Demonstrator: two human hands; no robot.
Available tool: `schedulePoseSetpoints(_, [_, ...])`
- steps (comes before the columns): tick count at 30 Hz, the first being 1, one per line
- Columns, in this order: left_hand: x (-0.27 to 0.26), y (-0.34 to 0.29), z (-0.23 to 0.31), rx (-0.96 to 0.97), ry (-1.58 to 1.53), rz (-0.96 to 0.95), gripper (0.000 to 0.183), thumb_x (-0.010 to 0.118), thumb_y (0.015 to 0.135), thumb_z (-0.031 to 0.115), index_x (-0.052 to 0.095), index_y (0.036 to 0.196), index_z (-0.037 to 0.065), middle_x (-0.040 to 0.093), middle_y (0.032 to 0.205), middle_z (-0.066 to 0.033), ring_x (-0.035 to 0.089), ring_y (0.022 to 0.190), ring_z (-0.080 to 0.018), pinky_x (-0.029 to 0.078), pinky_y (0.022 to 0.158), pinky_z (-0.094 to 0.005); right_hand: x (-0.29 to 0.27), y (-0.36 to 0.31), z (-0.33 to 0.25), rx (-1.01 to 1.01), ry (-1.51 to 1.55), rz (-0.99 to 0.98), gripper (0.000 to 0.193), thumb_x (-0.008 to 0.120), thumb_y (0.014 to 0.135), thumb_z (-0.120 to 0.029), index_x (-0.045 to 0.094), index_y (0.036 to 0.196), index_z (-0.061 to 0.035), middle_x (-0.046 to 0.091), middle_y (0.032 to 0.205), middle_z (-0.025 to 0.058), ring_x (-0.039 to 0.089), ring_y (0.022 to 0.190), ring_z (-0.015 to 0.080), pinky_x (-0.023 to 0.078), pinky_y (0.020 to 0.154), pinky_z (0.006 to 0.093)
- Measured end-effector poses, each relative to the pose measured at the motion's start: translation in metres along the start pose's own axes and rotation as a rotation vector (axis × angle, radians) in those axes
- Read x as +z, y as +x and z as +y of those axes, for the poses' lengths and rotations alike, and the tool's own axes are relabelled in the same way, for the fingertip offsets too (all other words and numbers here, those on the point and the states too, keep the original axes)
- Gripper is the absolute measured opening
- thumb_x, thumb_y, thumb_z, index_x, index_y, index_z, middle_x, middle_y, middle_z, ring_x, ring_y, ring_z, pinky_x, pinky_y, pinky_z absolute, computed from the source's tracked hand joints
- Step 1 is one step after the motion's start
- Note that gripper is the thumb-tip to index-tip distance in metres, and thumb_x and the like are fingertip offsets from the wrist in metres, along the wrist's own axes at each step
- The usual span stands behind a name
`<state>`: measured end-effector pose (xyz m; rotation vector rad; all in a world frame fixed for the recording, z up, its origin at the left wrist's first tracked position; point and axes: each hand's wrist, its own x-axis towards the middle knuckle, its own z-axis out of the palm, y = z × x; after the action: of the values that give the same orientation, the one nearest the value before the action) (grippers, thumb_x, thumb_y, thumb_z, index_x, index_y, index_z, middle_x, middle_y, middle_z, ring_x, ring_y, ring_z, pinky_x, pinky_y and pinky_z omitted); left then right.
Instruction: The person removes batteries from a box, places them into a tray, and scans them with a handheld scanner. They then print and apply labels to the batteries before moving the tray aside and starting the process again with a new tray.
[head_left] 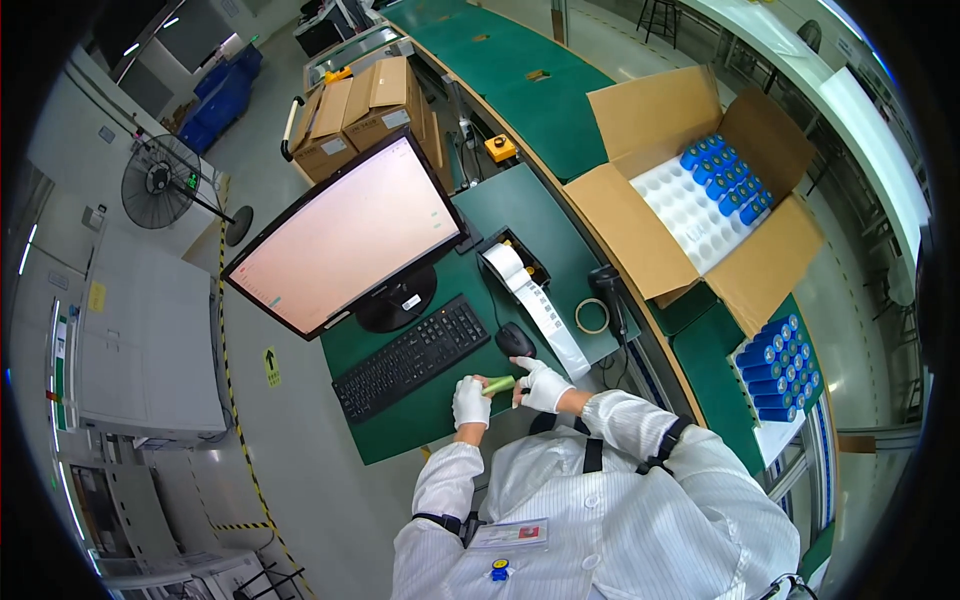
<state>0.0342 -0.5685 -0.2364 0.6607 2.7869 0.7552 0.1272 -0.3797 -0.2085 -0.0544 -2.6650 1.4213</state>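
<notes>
White-gloved hands, left hand (470,402) and right hand (541,383), close on a pale green cylinder (499,385) over the dark green surface (520,205). The keyboard (411,357) and mouse (515,341) are black, and the monitor (345,233) glows pinkish white. Blue-capped cells (727,177) fill the brown cardboard box (660,110); the coat (600,500) seems finely striped white.

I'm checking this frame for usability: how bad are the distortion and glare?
Head view: strong fisheye, the green bench edge bows, corners vignette black; the monitor is washed out pinkish-white; gloved left hand, right hand and green cylinder stay sharp.
</notes>
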Motion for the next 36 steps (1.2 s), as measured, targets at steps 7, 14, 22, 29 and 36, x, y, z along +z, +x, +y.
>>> schedulePoseSetpoints(7, [-0.003, -0.007, 0.005, 0.222, -0.075, 0.154, 0.031, 0.082, 0.061, 0.009, 0.065, 0.088, 0.007, 0.051, 0.139, -0.0138, 0.047, 0.126, -0.0351, 0.041, 0.105, -0.0391, 0.002, 0.011, -0.006, 0.051, 0.0, -0.298, 0.007, 0.073, 0.075, -0.011, 0.073, 0.082, -0.0081, 0.066, 0.114, 0.017, 0.066, 0.102, 0.0297, 0.052, 0.088, 0.034])
schedulePoseSetpoints(14, [-0.022, 0.001, 0.026, -0.126, -0.619, -0.171, 0.038, 0.081, 0.07, -0.001, 0.058, 0.099, 0.006, 0.063, 0.098, -0.006, 0.065, 0.099, -0.0206, 0.052, 0.084, -0.0316, -0.039, 0.007, -0.028, 0.125, 0.352, -0.283, 0.008, 0.075, 0.078, -0.013, 0.074, 0.085, -0.0074, 0.067, 0.114, 0.0159, 0.066, 0.1, 0.0254, 0.051, 0.09, 0.0333])
schedulePoseSetpoints(22, [-0.015, 0.013, 0.069, -0.675, -1.384, -0.26, 0.051, 0.075, 0.08, -0.004, 0.052, 0.125, 0.002, 0.062, 0.106, -0.012, 0.063, 0.094, -0.0217, 0.054, 0.085, -0.0333, -0.047, -0.016, -0.005, 0.671, 0.746, 0.023, 0.01, 0.066, 0.091, -0.013, 0.068, 0.094, -0.0045, 0.069, 0.086, 0.0018, 0.063, 0.072, 0.0095, 0.052, 0.064, 0.0248])
schedulePoseSetpoints(29, [0.01, 0.0, 0.091, -0.748, -1.89, -0.483, 0.034, 0.057, 0.095, 0.005, 0.05, 0.128, 0.0, 0.059, 0.123, -0.0148, 0.059, 0.112, -0.0287, 0.05, 0.098, -0.0428, -0.063, -0.03, -0.018, 0.67, 0.719, 0.3, 0.013, 0.066, 0.092, -0.016, 0.067, 0.09, -0.0026, 0.067, 0.08, 0.0021, 0.062, 0.068, 0.0095, 0.051, 0.059, 0.0251])
schedulePoseSetpoints(36, [0.002, -0.003, 0.134, -0.658, -1.521, -0.283, 0.037, 0.061, 0.09, -0.004, 0.051, 0.124, 0.001, 0.06, 0.116, -0.0137, 0.063, 0.103, -0.0259, 0.054, 0.089, -0.0368, -0.066, -0.043, -0.008, 0.654, 0.44, 0.44, 0.014, 0.07, 0.085, -0.016, 0.066, 0.089, -0.003, 0.065, 0.073, 0.0021, 0.059, 0.068, 0.007, 0.05, 0.062, 0.0256])
